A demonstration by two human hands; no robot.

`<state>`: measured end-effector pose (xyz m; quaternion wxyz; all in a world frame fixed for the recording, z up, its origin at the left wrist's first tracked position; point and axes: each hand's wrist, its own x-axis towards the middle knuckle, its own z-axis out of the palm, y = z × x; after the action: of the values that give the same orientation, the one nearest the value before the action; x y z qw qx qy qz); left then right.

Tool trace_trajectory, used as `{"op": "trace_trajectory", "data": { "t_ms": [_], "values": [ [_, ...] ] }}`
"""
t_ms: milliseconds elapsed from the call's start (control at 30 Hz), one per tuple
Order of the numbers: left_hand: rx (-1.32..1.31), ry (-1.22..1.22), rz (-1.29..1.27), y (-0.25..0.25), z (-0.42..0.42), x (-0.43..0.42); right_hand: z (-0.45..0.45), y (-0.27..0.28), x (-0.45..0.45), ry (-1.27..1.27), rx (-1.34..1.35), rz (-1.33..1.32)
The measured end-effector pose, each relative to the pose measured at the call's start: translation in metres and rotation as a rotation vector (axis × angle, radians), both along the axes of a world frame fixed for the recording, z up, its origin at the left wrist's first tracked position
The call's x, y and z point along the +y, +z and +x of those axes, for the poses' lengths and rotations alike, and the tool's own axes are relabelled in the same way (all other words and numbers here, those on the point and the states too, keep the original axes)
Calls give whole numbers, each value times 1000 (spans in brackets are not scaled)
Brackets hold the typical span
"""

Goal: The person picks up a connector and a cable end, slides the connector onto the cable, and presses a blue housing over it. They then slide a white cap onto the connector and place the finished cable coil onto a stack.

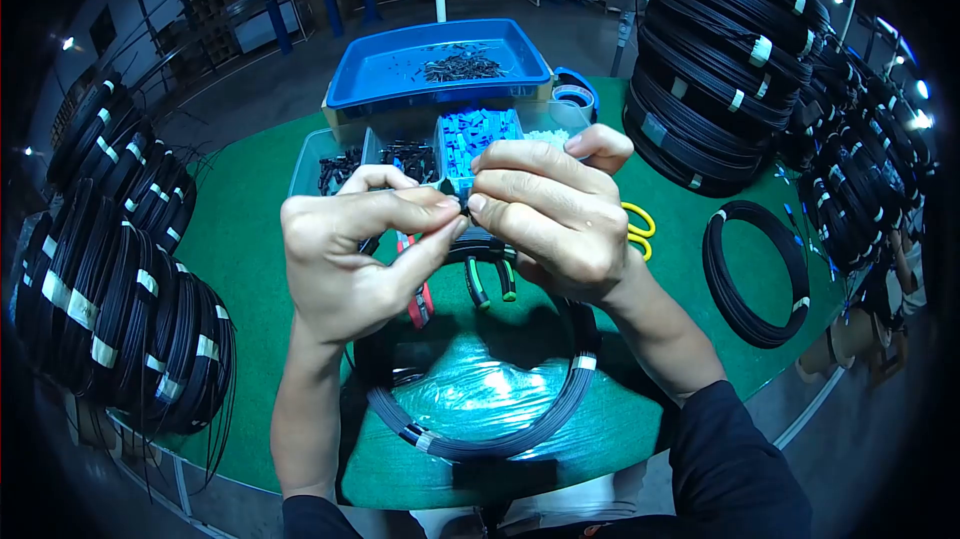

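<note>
My left hand (350, 254) pinches a small black piece (447, 188) between thumb and fingers, raised above the table. Right against it, my right hand (560, 214) is closed with its fingertips pressed together; what lies in them is mostly hidden, though a dark bit shows between the two hands. Below the hands, a coil of black cable (520, 445) rests on the shiny mat. Pliers with green and black handles (492, 283), a red-handled tool (421, 307) and yellow scissor-like handles (640, 231) lie just beyond the coil, partly covered by my hands.
Bins with black parts (342, 169), blue connectors (476, 131) and white pieces (546, 139) stand ahead. Behind is a blue tray (375, 64) of black bits, with a tape roll (573, 96) beside it. Cable coils are stacked left (110, 309) and right (710, 79); one coil (716, 284) lies flat.
</note>
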<state>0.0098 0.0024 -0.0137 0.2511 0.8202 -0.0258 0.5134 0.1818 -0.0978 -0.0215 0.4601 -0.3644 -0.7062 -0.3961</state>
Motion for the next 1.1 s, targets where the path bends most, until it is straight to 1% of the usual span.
{"op": "trace_trajectory", "data": {
  "t_ms": [67,133,167,200,267,300,367,400,467,500,533,567,600,667,700,733,800,833,933,1000,1067,1100],
  "values": [
    [4,131,412,6,-3,-3,1,0,-3,14,28,-34],
    [-46,232,800,3,-2,-1,2,5,-11,106,360,-543],
    [-51,271,873,1,-1,-3,2,-1,-3,430,763,-751],
    [-45,289,855,0,0,-7,6,-2,4,534,759,-690],
    [-31,296,838,0,2,-5,14,7,-6,332,652,-781],
    [-30,259,757,1,3,-1,12,12,-9,333,647,-780],
    [-21,196,561,4,0,3,9,16,-15,124,299,-587],
    [7,170,461,5,-1,5,10,15,-13,122,302,-586],
    [30,76,262,5,-6,6,10,10,-6,40,13,-250],
    [31,80,262,5,-7,6,6,9,-5,3,-37,-149],
    [29,28,216,5,-6,5,3,6,-1,24,-33,-76],
    [27,-25,169,4,-5,3,4,3,-1,34,-8,-98],
    [27,-25,166,4,-3,2,5,1,-2,43,17,-122],
    [-64,191,625,4,-1,-2,5,2,-7,110,251,-399],
    [-46,235,700,2,0,-4,3,1,-5,174,413,-516],
    [-29,280,778,1,0,-7,5,-5,2,409,710,-701],
    [-43,288,820,-4,4,-1,18,2,1,300,502,-700],
    [-27,252,791,-5,5,4,20,4,2,305,495,-701],
    [-39,296,725,-5,3,13,27,9,1,269,415,-694],
    [-33,283,688,-6,3,19,33,12,0,78,311,-634],
    [-45,262,510,-7,4,22,39,8,2,106,327,-640],
    [-4,232,363,-8,4,22,39,9,2,77,316,-612]
  ]
}}
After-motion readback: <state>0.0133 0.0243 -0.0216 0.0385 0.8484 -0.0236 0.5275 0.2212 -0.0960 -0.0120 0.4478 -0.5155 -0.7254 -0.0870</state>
